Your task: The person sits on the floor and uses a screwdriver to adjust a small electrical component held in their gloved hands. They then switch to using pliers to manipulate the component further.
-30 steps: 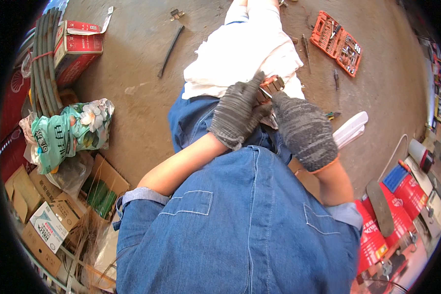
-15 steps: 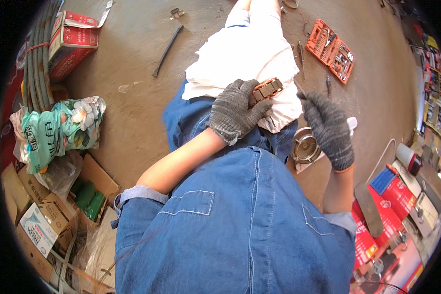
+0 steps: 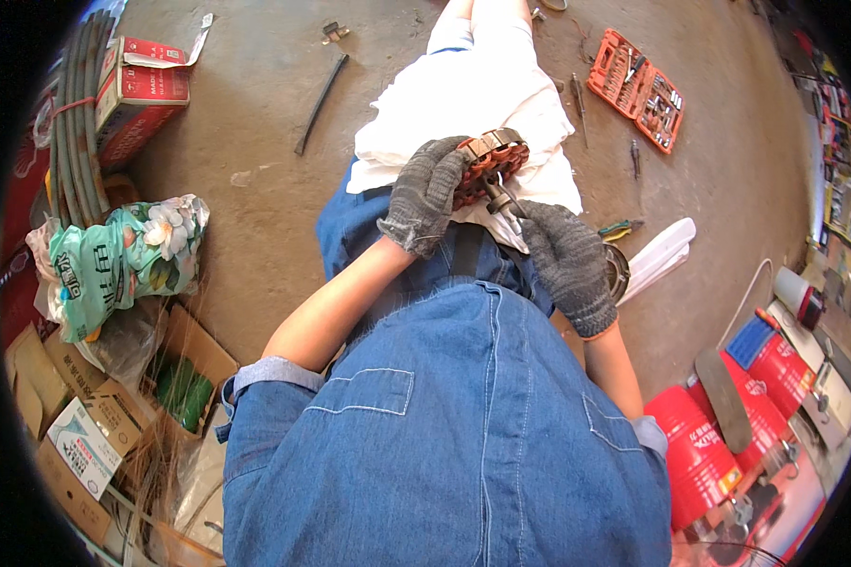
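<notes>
My left hand [image 3: 421,198], in a grey knit glove, grips the left side of a round metal core wound with copper wire [image 3: 503,163], held tilted over a white cloth [image 3: 454,99] on my lap. My right hand [image 3: 569,265], gloved alike, is closed on a metal tool [image 3: 503,200] whose end reaches to the core's lower part; the tool's exact kind is unclear. A round metal part [image 3: 617,269] lies partly hidden beside my right hand, near white strips [image 3: 662,250] and pliers with green-and-yellow handles [image 3: 617,229].
An orange socket set [image 3: 633,90], thin tools [image 3: 580,113] and a black hose piece [image 3: 321,104] lie on the concrete floor [image 3: 246,236]. At left are coiled hoses [image 3: 76,123], a red box [image 3: 142,94], a floral bag [image 3: 113,265] and cartons [image 3: 85,444]. Red drums [image 3: 700,454] stand at lower right.
Since half a second ago my right hand has moved left to the copper-wound core with the metal tool. My left hand has turned the core more upright and raised it slightly.
</notes>
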Demonstrator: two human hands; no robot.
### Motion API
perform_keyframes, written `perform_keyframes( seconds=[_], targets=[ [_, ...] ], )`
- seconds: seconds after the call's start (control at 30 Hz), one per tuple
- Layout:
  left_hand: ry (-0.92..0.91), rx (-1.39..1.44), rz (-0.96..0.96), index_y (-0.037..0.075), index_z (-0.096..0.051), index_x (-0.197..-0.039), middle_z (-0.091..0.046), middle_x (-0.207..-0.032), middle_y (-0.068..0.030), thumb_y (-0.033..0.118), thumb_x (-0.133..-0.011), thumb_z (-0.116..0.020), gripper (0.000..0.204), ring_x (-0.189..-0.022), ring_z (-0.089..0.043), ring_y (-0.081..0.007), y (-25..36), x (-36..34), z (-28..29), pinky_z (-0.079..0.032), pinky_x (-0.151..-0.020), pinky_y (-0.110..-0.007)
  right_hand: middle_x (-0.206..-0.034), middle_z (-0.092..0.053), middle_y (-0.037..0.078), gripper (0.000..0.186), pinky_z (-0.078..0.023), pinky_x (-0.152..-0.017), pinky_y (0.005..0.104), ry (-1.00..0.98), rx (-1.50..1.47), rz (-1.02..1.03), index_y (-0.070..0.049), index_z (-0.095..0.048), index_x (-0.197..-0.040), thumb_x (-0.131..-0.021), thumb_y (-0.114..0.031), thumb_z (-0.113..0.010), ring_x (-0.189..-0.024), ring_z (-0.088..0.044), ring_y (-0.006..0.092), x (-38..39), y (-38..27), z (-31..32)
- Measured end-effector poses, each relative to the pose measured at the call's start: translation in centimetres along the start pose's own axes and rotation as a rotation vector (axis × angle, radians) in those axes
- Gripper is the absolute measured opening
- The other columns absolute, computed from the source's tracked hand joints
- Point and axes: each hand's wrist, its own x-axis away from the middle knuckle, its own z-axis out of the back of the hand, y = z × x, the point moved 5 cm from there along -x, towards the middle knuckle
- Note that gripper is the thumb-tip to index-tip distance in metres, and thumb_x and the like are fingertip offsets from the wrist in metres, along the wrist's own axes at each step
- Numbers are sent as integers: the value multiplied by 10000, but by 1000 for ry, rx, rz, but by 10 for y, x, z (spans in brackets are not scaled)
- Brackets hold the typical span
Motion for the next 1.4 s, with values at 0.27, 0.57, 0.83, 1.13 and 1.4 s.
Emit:
perform_keyframes(
  seconds=[0.27, 0.57, 0.83, 1.13, 1.4],
  targets=[
    [-87, 166, 54, -16, -537, -1292, -572, -1188, -173, 334, -969, -569, 477, -1107, -579, -264, 7, 4, -3, -463, -976, -371, -992, -693, 163, 214, -519, -841, 426, 11, 67, 93, -55, -683, -1123, -939, -140, -615, -931, -661, 327, -8, 10, -18],
    [-145, -52, 37, -5, -491, -1336, -552, -1158, -163, 413, -770, -825, 780, -1097, -572, -275, 22, 3, -3, -469, -983, -375, -983, -692, 167, 212, -521, -829, 430, 25, 65, 93, -62, -686, -1118, -931, -131, -614, -913, -662, 329, -7, 8, -16],
    [-115, -142, 20, 1, -513, -1324, -565, -1166, -174, 457, -723, -852, 827, -1085, -586, -284, 20, 2, -3, -484, -971, -383, -968, -690, 170, 206, -520, -821, 433, 16, 58, 60, -57, -687, -1108, -932, -135, -614, -905, -664, 324, -7, 8, -16],
    [-103, -143, 2, -1, -512, -1322, -566, -1175, -178, 450, -708, -865, 839, -1095, -587, -282, 21, 2, -3, -483, -981, -386, -942, -697, 185, 194, -530, -805, 427, 47, 46, 97, -16, -692, -1066, -924, -132, -629, -882, -678, 329, -7, 8, -15],
    [-104, -130, 28, 1, -511, -1318, -563, -1171, -176, 447, -703, -870, 841, -1083, -585, -280, 20, 2, -4, -484, -975, -383, -941, -703, 179, 205, -541, -777, 412, 30, 22, 86, -25, -690, -1090, -914, -116, -637, -859, -689, 317, -6, 9, -17]
  ],
)
